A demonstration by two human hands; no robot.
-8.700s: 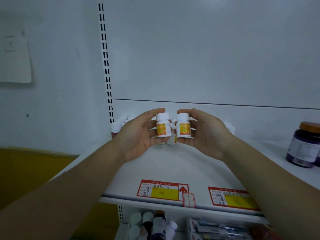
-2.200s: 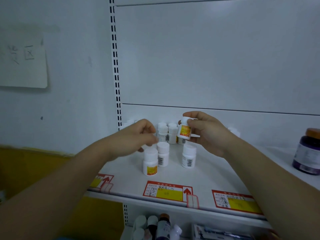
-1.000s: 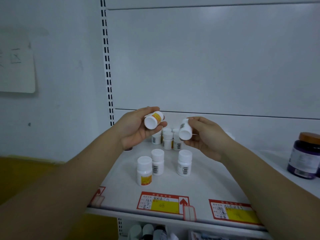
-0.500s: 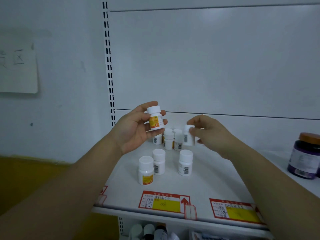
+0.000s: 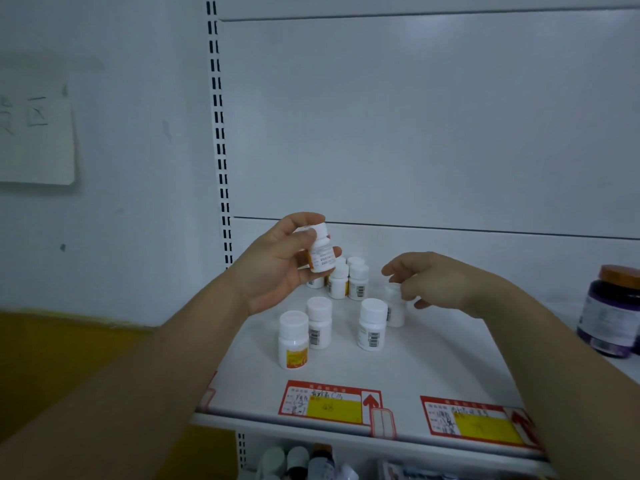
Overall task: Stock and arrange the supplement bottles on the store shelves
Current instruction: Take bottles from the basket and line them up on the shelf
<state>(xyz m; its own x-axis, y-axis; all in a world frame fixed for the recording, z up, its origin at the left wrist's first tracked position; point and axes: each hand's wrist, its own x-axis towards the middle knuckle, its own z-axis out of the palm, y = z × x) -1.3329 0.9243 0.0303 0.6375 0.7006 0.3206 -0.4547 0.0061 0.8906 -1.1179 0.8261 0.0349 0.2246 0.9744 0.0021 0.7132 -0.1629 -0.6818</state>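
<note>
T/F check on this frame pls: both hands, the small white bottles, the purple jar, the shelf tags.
1. The left hand grips a small white plastic bottle clear of the white metal shelf. True.
2. The large dark purple jar with a brown lid stands at the shelf's left end. False: it is at the right end.
3. The three front white-capped bottles stand upright. True.
4. The right hand lifts a bottle as high as the left hand's. False: it is low, at a blurred bottle on the shelf; contact cannot be told.
5. The shelf-edge price tags are blue. False: red with yellow.
</note>
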